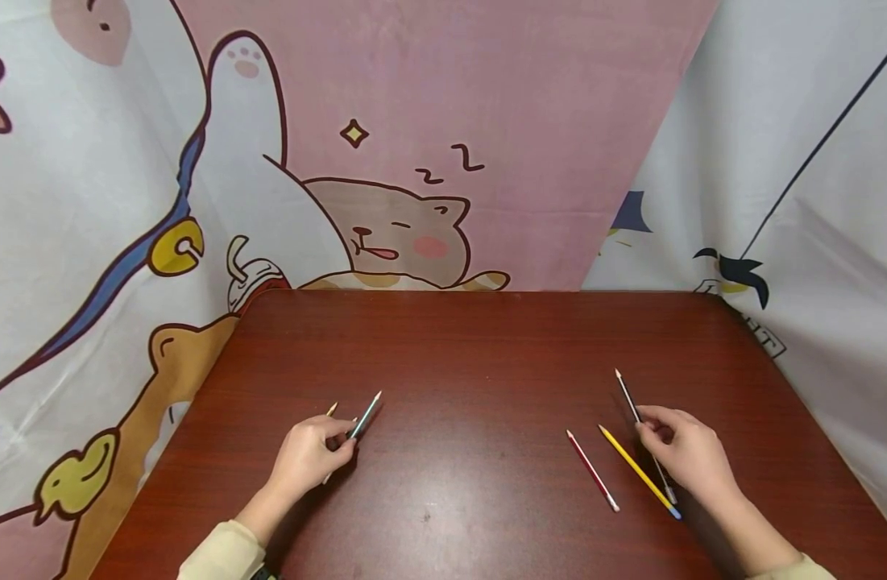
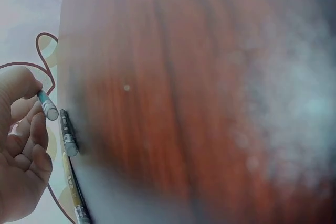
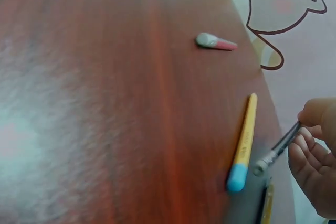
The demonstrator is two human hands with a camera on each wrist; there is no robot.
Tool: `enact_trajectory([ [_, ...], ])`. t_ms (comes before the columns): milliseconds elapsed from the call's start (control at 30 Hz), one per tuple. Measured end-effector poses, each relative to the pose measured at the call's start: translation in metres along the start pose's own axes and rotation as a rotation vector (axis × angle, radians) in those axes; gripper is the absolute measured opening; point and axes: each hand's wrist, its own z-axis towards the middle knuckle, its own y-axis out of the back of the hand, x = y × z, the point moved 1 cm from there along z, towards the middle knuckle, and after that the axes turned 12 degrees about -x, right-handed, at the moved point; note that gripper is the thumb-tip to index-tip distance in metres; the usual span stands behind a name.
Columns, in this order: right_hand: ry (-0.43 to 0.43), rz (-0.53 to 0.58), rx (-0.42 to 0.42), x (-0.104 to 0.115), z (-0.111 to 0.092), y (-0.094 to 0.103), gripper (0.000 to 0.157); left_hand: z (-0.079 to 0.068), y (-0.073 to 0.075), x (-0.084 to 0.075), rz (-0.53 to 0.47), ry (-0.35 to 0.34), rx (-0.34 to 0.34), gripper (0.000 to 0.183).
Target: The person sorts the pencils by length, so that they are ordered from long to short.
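My left hand pinches a teal pencil between thumb and fingers, tip pointing away. In the left wrist view, a black pencil and a gold pencil lie on the table beside that hand. My right hand grips a black pencil, whose end is tilted off the table in the right wrist view. A yellow pencil with a blue end and a red pencil lie to its left. Another dark and yellowish pencil shows below the right hand.
The pencils lie on a dark reddish-brown wooden table. A printed cloth with cartoon animals hangs behind it and along both sides.
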Motion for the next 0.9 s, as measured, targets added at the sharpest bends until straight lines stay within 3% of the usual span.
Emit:
enact_trajectory([
  [367, -0.201, 0.221, 0.113, 0.018, 0.017, -0.009, 0.025, 0.003, 0.000, 0.004, -0.023, 0.002, -0.020, 0.023],
  [633, -0.261, 0.338, 0.206, 0.044, 0.031, -0.041, 0.029, 0.006, -0.004, 0.002, -0.029, 0.016, -0.009, 0.021],
  [900, -0.303, 0.447, 0.257, 0.071, 0.038, -0.075, 0.029, 0.007, -0.006, 0.001, -0.057, 0.008, -0.056, 0.022],
])
